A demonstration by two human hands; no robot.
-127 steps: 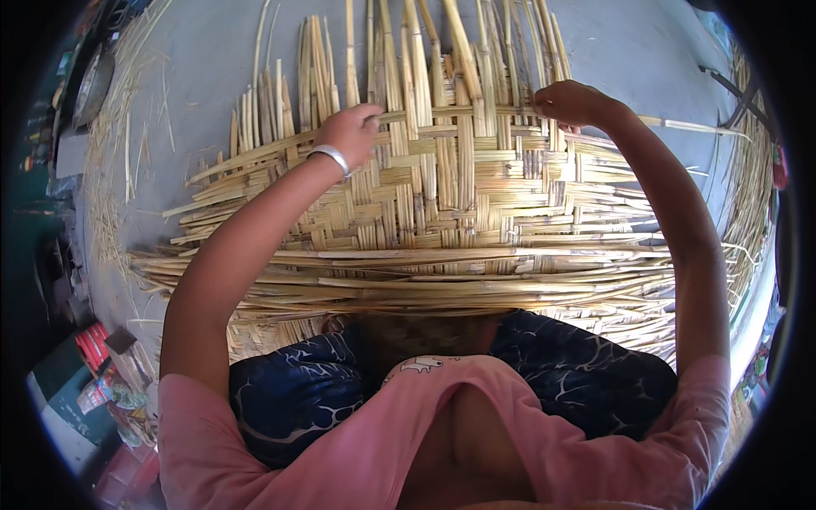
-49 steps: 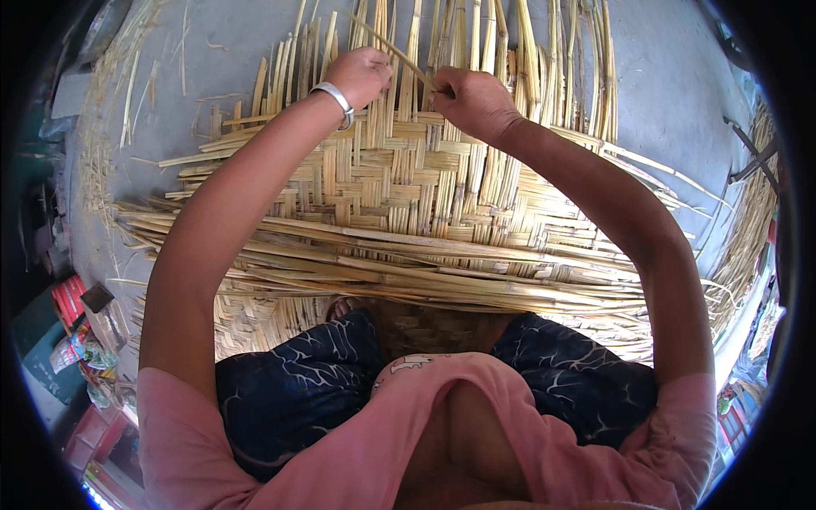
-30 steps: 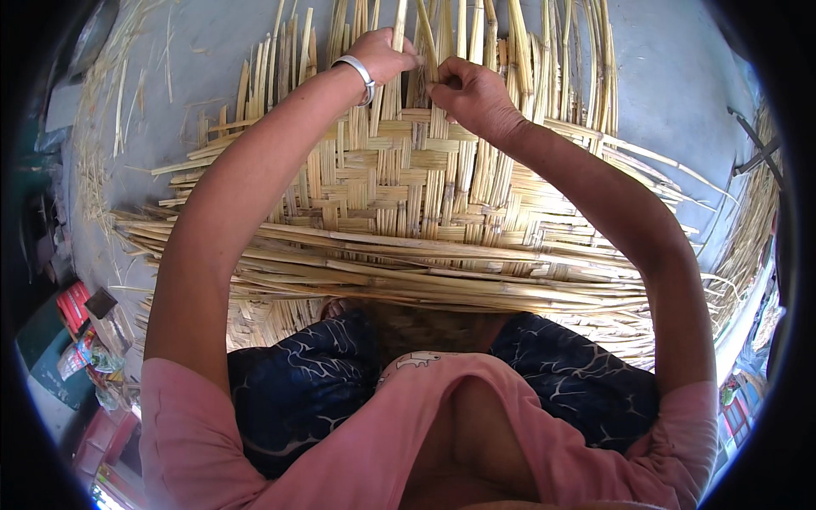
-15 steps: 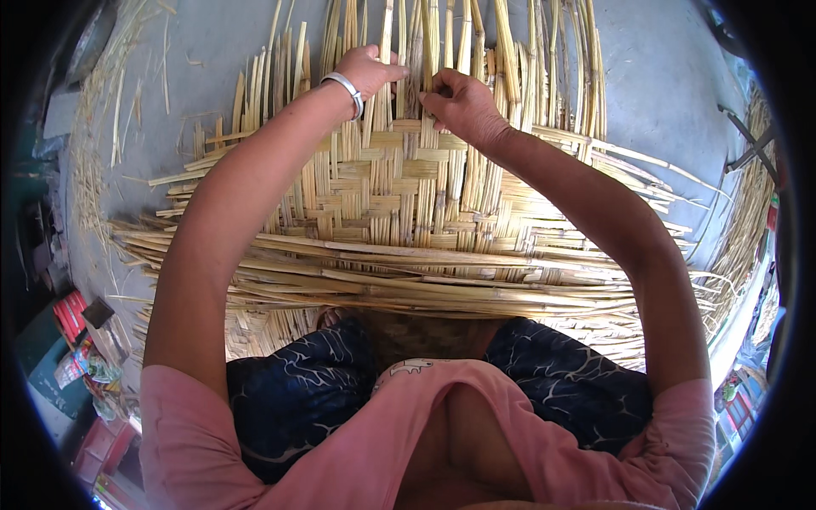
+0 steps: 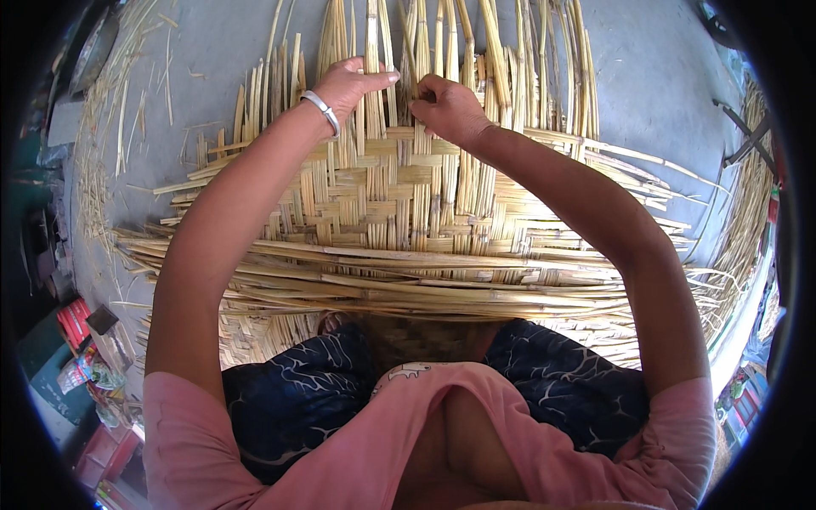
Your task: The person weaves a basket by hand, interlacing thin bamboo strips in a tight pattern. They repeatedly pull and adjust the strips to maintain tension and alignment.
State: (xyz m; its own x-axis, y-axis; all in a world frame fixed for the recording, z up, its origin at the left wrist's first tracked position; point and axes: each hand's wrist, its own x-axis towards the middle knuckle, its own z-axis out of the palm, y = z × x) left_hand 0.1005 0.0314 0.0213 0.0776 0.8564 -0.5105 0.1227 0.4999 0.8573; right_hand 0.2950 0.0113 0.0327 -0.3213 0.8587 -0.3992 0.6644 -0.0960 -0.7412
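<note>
A mat of straw-coloured split stalks lies before me, woven in a blocky over-and-under pattern. Long loose stalks run away from its far edge. At that edge my left hand, with a pale bangle on the wrist, has its thumb stretched across a few upright stalks; its fingers are partly hidden behind them. Just to the right, my right hand is closed in a pinch on an upright stalk, knuckles up. The fingertips of both hands are close together but apart.
Loose stalks lie crosswise over the near part of the mat, in front of my knees. Straw litter covers the grey floor at left. More stalks are piled at right, by a dark metal crosspiece. Red packets sit at lower left.
My left hand has shifted slightly left and nearer, its thumb still across the stalks. My right hand has moved a little left and nearer, still pinching. The view has shifted slightly.
</note>
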